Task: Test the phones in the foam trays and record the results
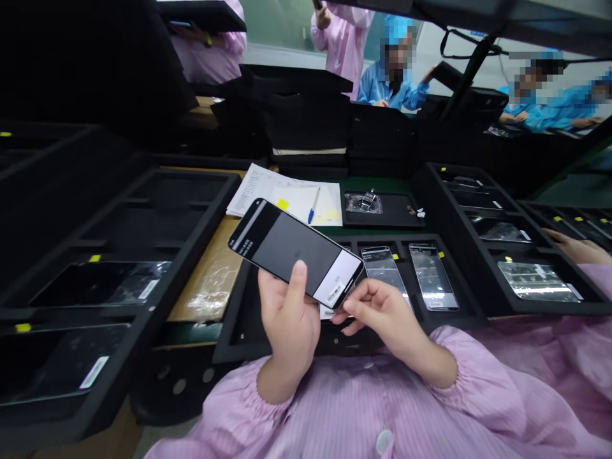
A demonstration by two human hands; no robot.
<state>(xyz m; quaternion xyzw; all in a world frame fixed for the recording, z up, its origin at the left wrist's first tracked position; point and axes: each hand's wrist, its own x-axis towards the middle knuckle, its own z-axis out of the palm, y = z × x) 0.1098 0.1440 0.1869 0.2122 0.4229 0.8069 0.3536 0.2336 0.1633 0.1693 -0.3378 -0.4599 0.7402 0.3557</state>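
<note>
A smartphone (296, 245) is held tilted above a black foam tray (248, 341), its screen lit grey with a white band at the lower end. My left hand (291, 312) grips it from below, thumb lying on the screen. The fingers of my right hand (382, 312) pinch at the phone's lower right corner; the thumb and index finger touch there. Under the hands, the tray holds a phone (388, 271) and another phone (433, 277), both with lit screens and yellow tabs. Part of one more lies behind my right fingers.
Foam trays with phones stand at left (157, 255) and right (482, 255). Papers (301, 191) with a pen (313, 205) and a small black tray (392, 210) lie behind. Stacked black trays (306, 121) rise beyond. Co-workers sit and stand across; a neighbour's hand (574, 247) shows at right.
</note>
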